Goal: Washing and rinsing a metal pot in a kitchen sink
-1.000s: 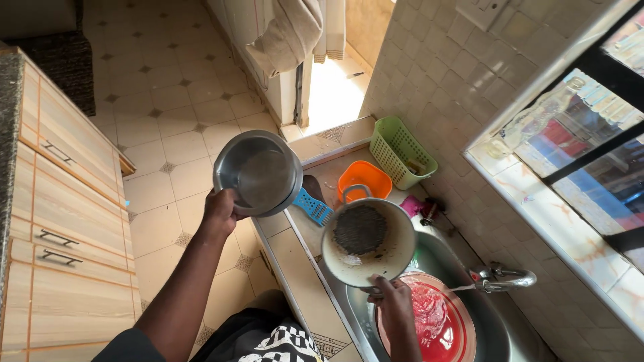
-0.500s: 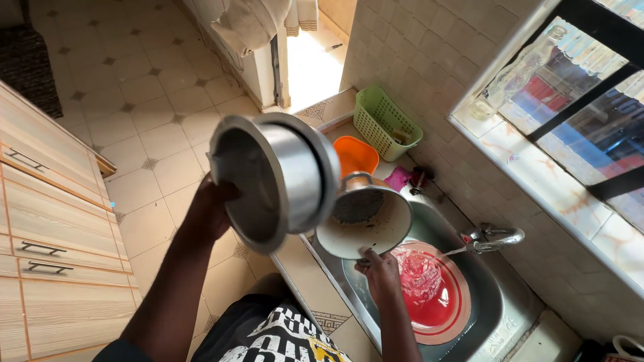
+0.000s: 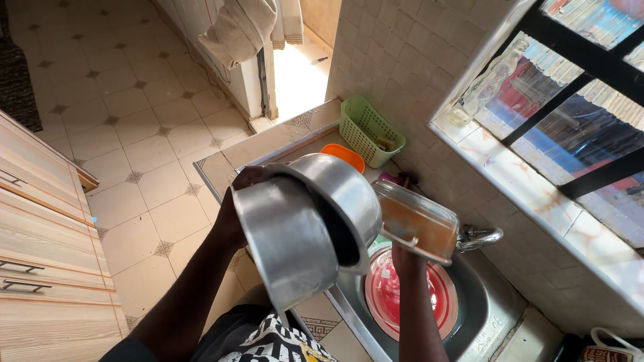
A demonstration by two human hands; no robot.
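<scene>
My left hand grips a steel pot by its rim and holds it tilted on its side above the counter edge, with its grey base turned toward me. My right hand holds a pale bowl from below. The bowl is tipped steeply over the sink and shows a brownish inside. Pot and bowl almost touch. Under them a red basin sits in the steel sink, beside the tap.
A green plastic basket and an orange bowl stand on the tiled counter by the wall. A glass bottle is on the window sill. Wooden drawers line the left, across a tiled floor. A cloth hangs by the doorway.
The pot has been raised and turned from upright onto its side, closer to me. The bowl has tipped from level to steeply tilted over the sink.
</scene>
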